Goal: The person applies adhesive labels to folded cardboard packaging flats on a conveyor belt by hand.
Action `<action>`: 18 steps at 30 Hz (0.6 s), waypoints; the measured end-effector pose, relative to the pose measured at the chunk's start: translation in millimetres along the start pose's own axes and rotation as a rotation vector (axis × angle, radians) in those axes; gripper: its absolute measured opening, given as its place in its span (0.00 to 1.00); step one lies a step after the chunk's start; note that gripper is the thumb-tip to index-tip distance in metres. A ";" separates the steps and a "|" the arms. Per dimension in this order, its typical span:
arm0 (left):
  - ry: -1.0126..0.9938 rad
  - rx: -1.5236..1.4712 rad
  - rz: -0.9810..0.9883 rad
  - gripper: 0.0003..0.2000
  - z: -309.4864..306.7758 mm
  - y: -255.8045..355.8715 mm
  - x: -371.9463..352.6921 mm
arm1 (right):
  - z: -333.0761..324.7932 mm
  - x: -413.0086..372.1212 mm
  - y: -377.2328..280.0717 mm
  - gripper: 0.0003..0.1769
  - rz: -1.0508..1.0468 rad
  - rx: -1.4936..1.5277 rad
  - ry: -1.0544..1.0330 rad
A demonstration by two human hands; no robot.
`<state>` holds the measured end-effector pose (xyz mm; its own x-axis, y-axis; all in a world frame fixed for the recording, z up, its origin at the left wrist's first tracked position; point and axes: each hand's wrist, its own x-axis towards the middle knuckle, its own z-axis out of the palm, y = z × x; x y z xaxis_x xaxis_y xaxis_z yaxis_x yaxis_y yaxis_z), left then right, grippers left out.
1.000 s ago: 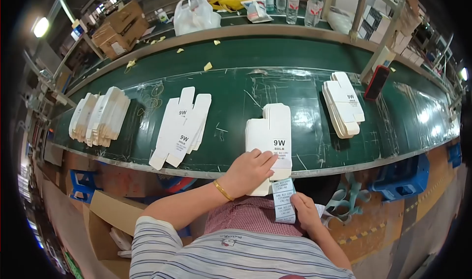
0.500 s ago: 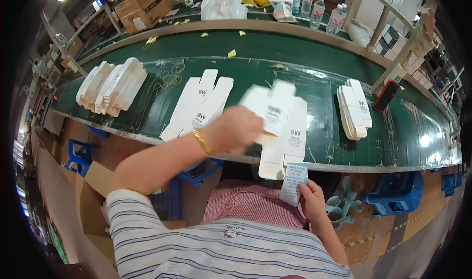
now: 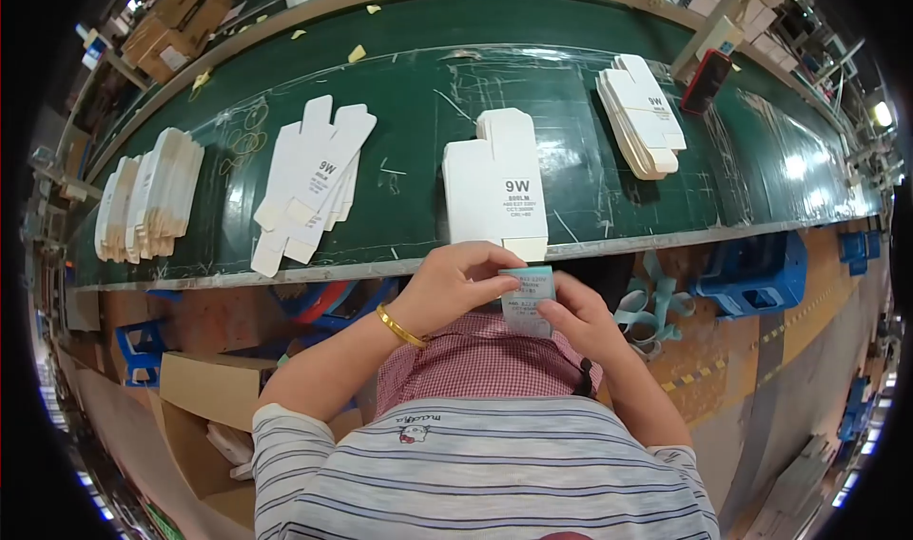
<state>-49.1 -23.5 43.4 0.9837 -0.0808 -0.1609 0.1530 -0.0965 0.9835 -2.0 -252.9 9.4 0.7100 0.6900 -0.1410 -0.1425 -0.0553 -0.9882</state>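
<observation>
A pale blue-green strip of printed labels [image 3: 526, 314] is held over my lap, just in front of the table edge. My left hand [image 3: 464, 281], with a gold bracelet at the wrist, pinches the strip's upper left corner. On the strip's right side, my right hand [image 3: 582, 314] grips it between thumb and fingers. Straight ahead, flat white cartons [image 3: 495, 183] marked 9W lie at the table's near edge, close to both hands. A fanned pile of similar cartons [image 3: 319, 174] is to their left.
Stacked cartons [image 3: 152, 193] stand at the far left of the green table [image 3: 399, 150], near loose rubber bands [image 3: 245, 140]. Another carton bundle [image 3: 642, 117] lies right, beside a red-edged phone [image 3: 706, 81]. Below are an open cardboard box [image 3: 204, 388] and a blue stool [image 3: 751, 274].
My left hand has come away from the blurred carton and down to the label strip. The left pile now has more cartons fanned across it. The view has tilted downward.
</observation>
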 end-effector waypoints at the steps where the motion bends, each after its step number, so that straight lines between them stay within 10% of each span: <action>1: -0.006 -0.002 0.019 0.14 4.0 -0.4 1.0 | 0.9 1.7 -1.9 0.24 -0.053 0.022 0.031; 5: -0.013 0.070 0.034 0.12 11.3 2.8 4.7 | 0.8 10.3 -27.1 0.23 -0.326 -0.430 0.103; 8: 0.002 0.135 0.117 0.12 12.6 4.0 5.9 | 3.7 8.3 -26.0 0.14 0.013 -0.212 0.178; 18: 0.097 0.181 0.154 0.06 4.5 -2.5 19.1 | 10.3 23.4 -6.0 0.10 0.014 -0.119 0.331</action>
<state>-31.2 -29.3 37.4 0.9999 -0.0135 0.0064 -0.0098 -0.2670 0.9636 8.3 -228.9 12.6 0.8966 0.4178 -0.1466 -0.0860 -0.1605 -0.9833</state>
